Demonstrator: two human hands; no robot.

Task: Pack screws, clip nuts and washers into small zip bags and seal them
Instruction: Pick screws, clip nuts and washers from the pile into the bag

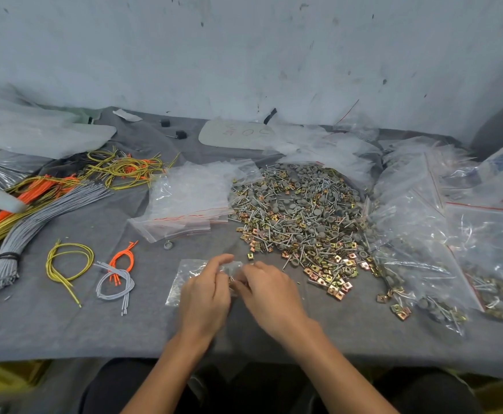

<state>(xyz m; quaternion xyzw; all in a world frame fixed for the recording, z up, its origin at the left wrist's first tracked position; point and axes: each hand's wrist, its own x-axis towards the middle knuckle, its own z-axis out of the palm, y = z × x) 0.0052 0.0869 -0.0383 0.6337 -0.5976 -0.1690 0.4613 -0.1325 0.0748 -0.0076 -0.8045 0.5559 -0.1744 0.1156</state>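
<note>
A small clear zip bag lies on the grey cloth in front of me. My left hand grips the bag's right end with thumb and fingers. My right hand meets it there, fingertips pinched at the bag's mouth around small hardware that I can barely make out. Beyond my right hand spreads a big heap of screws, brass clip nuts and grey washers. A stack of empty zip bags with red seal lines lies left of the heap.
Filled zip bags pile up at the right. Bundles of grey, orange and yellow cords cover the left, with loose cord loops nearer me. The wall stands close behind. The table edge runs along the front.
</note>
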